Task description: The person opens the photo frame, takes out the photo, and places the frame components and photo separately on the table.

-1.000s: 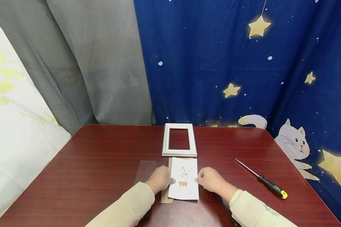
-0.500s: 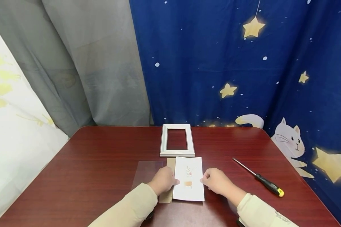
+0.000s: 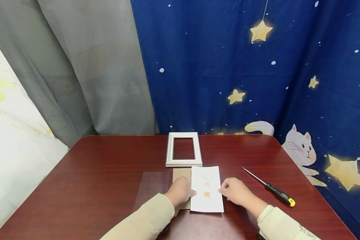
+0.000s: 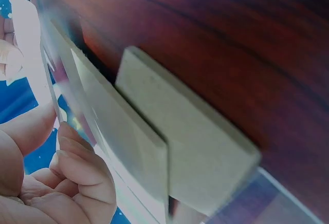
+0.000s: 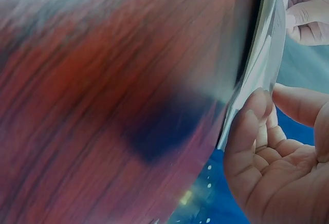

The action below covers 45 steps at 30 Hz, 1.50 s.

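Observation:
A white picture sheet (image 3: 208, 200) with a faint potted-plant print is held between my two hands. My left hand (image 3: 180, 191) pinches its left edge between thumb and fingers. At the opposite edge, my right hand (image 3: 234, 192) grips it the same way, as the right wrist view shows with the thumb over the sheet (image 5: 276, 39). Beneath and left of the sheet lies a tan backing board (image 3: 180, 172), partly hidden by my left hand. In the left wrist view a second board piece (image 4: 187, 131) sticks out below the first board (image 4: 121, 126).
Behind the sheet lies a white picture frame (image 3: 184, 162) with an open middle. A clear plastic sheet (image 3: 150, 183) rests on the table left of my left hand. To the right is a black-and-yellow screwdriver (image 3: 276, 191). Curtains (image 3: 198, 66) hang beyond the table's far edge.
Both hands have carried the picture sheet to the right, uncovering more of the tan board. Frame and screwdriver appear slightly further left as the head view turns.

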Each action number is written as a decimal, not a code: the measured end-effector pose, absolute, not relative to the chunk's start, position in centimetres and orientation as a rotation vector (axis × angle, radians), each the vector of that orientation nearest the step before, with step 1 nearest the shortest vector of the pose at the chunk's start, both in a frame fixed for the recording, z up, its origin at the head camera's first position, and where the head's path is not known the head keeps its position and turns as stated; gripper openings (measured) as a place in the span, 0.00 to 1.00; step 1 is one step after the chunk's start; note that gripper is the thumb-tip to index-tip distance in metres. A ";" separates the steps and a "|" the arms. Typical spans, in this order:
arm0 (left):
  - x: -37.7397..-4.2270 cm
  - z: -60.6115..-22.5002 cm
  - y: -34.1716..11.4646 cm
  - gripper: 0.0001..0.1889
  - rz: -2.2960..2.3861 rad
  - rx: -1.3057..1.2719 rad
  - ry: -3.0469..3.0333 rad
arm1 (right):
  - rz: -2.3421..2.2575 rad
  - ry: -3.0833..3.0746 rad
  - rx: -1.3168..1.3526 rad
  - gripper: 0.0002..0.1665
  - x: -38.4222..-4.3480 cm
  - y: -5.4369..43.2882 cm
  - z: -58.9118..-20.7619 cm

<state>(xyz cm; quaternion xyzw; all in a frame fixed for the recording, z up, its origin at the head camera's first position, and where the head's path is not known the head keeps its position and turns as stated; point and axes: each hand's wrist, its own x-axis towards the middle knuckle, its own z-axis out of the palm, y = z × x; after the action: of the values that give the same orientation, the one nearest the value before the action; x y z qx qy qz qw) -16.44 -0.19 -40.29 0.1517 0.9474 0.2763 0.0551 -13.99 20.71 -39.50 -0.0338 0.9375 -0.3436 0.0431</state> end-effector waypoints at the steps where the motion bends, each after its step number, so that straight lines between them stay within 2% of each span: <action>1: -16.5 -40.4 0.0 0.22 0.828 0.453 2.878 | -1.047 2.868 -0.101 0.13 -14.0 20.8 -39.5; 35: -17.4 -40.2 4.2 0.13 0.658 0.500 2.890 | -0.944 2.899 -0.048 0.13 -15.5 24.1 -40.6; 45: -17.6 -39.9 4.8 0.13 0.673 0.406 2.877 | -0.907 2.899 -0.027 0.13 -15.8 24.4 -40.6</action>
<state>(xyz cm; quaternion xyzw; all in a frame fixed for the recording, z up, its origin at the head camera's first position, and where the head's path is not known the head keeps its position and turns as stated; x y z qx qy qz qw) -17.58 4.80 -39.90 0.1356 0.9616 0.2250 0.0796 -15.85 24.37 -40.61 -0.0090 0.9531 -0.2981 0.0518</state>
